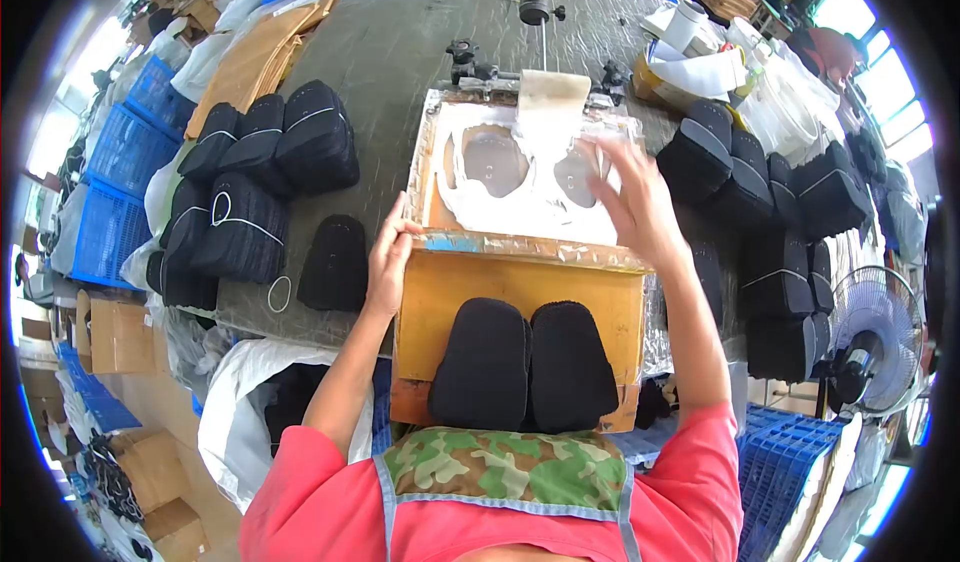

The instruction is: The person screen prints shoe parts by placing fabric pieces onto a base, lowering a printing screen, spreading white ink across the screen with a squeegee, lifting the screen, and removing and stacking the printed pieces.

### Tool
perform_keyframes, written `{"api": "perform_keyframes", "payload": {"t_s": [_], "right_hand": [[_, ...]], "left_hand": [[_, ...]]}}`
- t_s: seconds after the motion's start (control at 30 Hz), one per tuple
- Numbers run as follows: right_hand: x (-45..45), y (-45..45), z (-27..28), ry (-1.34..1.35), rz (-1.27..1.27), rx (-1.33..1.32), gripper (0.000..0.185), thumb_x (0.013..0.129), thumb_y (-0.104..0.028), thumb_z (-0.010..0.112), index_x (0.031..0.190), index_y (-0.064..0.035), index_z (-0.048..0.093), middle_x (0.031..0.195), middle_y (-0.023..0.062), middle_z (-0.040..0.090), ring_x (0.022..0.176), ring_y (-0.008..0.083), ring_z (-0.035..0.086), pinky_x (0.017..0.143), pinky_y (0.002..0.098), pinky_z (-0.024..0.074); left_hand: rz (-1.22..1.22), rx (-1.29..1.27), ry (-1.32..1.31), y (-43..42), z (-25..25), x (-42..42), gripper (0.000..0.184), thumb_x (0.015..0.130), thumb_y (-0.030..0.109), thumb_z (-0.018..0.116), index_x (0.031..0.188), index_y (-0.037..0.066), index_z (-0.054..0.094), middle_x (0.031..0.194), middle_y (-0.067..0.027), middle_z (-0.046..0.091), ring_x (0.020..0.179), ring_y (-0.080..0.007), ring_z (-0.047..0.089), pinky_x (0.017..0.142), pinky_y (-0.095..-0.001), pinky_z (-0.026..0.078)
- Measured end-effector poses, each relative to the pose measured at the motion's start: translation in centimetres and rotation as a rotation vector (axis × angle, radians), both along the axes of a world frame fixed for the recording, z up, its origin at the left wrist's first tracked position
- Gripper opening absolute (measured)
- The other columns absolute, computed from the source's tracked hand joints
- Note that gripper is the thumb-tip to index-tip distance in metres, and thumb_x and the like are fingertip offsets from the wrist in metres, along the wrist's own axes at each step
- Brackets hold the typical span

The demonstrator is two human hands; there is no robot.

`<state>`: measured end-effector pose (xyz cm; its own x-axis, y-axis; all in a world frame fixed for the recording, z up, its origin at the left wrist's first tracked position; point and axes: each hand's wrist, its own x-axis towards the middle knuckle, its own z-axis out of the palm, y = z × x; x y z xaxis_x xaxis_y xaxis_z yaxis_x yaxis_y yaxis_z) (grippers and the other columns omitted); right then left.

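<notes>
A wooden-edged screen printing frame (530, 246) with white ink and two rounded windows is in front of me, hinged at the back. My left hand (388, 262) grips its front left corner. Over the right part of the screen hovers my right hand (635, 202), fingers apart, slightly blurred and holding nothing. A beige squeegee (552, 97) leans at the back of the screen, its lower edge in the white ink. Two black pads (480, 362) lie side by side on the yellow board (425, 307) below the frame, close to my apron.
Tied stacks of black pads (318, 137) stand left on the dark table (410, 22), with more black stacks (750, 177) right. One loose black pad (334, 262) lies beside my left hand. A fan (872, 342) is far right. Blue crates (112, 222) stand left.
</notes>
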<state>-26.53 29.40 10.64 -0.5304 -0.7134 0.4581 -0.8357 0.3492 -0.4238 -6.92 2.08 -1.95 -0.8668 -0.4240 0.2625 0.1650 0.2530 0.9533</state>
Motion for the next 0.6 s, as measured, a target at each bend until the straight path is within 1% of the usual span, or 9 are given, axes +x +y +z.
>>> {"api": "perform_keyframes", "payload": {"t_s": [0.03,0.1,0.13,0.2,0.3,0.33,0.47,0.57,0.6], "right_hand": [[-3.0,-2.0,-1.0,0.146,-0.045,-0.005,0.052,0.09,-0.02,0.058,0.138,-0.0093,0.041,0.138,0.0168,0.047,0.131,0.0341,0.04,0.107,0.0472,0.0292],[-8.4,-5.7,-3.3,0.25,-0.213,0.109,0.061,0.089,-0.024,0.059,0.143,-0.0112,0.034,0.15,0.0118,0.034,0.141,0.0304,0.028,0.112,0.051,0.0213],[-10.6,-7.1,-4.9,0.328,-0.261,0.129,0.061,0.087,-0.024,0.061,0.141,-0.0112,0.037,0.144,0.0127,0.041,0.137,0.0299,0.033,0.108,0.0532,0.0245],[-11.5,-8.6,-5.1,0.315,-0.231,0.151,0.042,0.083,-0.015,0.061,0.124,-0.0087,0.052,0.122,0.0145,0.054,0.121,0.0314,0.047,0.1,0.0514,0.0328],[-10.1,-7.8,-7.0,0.173,-0.046,0.251,0.028,0.08,-0.008,0.061,0.107,-0.0066,0.06,0.1,0.0141,0.058,0.099,0.0345,0.055,0.084,0.0465,0.0428],[-7.2,-7.1,-7.7,0.284,-0.028,0.08,0.013,0.08,-0.004,0.059,0.093,-0.0049,0.06,0.087,0.0144,0.057,0.086,0.0352,0.057,0.074,0.0434,0.0455],[1.7,-5.5,-4.5,0.032,0.042,0.142,0.015,0.078,-0.008,0.064,0.093,-0.0056,0.062,0.084,0.0134,0.059,0.083,0.0335,0.059,0.073,0.0431,0.0469],[-1.4,-9.5,-3.7,-0.03,-0.036,0.198,0.01,0.08,-0.009,0.059,0.087,-0.0022,0.059,0.082,0.0184,0.063,0.077,0.0393,0.061,0.07,0.047,0.0478],[-4.1,-11.5,-5.0,-0.027,-0.007,0.071,0.009,0.078,-0.008,0.059,0.086,-0.0014,0.059,0.085,0.0184,0.063,0.079,0.0399,0.061,0.072,0.0481,0.0474]], "left_hand": [[0.036,-0.099,-0.017,0.0,-0.9,-0.1,0.02,0.096,0.022,0.046,0.102,0.006,0.056,0.152,-0.0189,0.034,0.128,-0.0255,0.045,0.101,-0.035,0.035],[0.085,-0.184,-0.051,0.3,-1.5,-0.2,0.013,0.093,0.017,0.049,0.098,0.006,0.054,0.151,-0.0193,0.035,0.123,-0.0258,0.051,0.097,-0.034,0.039],[0.097,-0.172,-0.069,0.6,-1.2,-0.1,0.012,0.092,0.016,0.05,0.097,0.006,0.054,0.15,-0.0199,0.036,0.122,-0.0268,0.052,0.097,-0.0343,0.039],[0.125,-0.166,-0.071,0.8,-1.1,-0.1,0.01,0.091,0.013,0.05,0.097,0.006,0.053,0.15,-0.0198,0.037,0.122,-0.0275,0.052,0.094,-0.0346,0.042],[0.135,-0.19,-0.035,0.8,-1.0,-0.1,0.009,0.09,0.011,0.051,0.095,0.005,0.054,0.15,-0.0196,0.037,0.12,-0.0269,0.052,0.092,-0.0342,0.043],[0.123,-0.137,-0.057,0.9,-0.5,0.1,0.009,0.09,0.011,0.051,0.095,0.005,0.054,0.15,-0.0197,0.037,0.119,-0.0267,0.052,0.093,-0.0343,0.043],[0.14,-0.144,-0.039,0.9,-0.6,-0.1,0.009,0.09,0.012,0.052,0.094,0.004,0.055,0.149,-0.0204,0.038,0.114,-0.0253,0.054,0.09,-0.0344,0.044],[0.125,-0.185,-0.018,0.6,-1.1,0.0,0.01,0.089,0.012,0.052,0.095,0.005,0.054,0.15,-0.016,0.039,0.112,-0.0181,0.055,0.087,-0.0281,0.042],[0.126,-0.181,-0.012,0.6,-1.0,0.0,0.01,0.089,0.012,0.052,0.095,0.005,0.054,0.15,-0.016,0.039,0.113,-0.0184,0.055,0.088,-0.0282,0.042]]}}
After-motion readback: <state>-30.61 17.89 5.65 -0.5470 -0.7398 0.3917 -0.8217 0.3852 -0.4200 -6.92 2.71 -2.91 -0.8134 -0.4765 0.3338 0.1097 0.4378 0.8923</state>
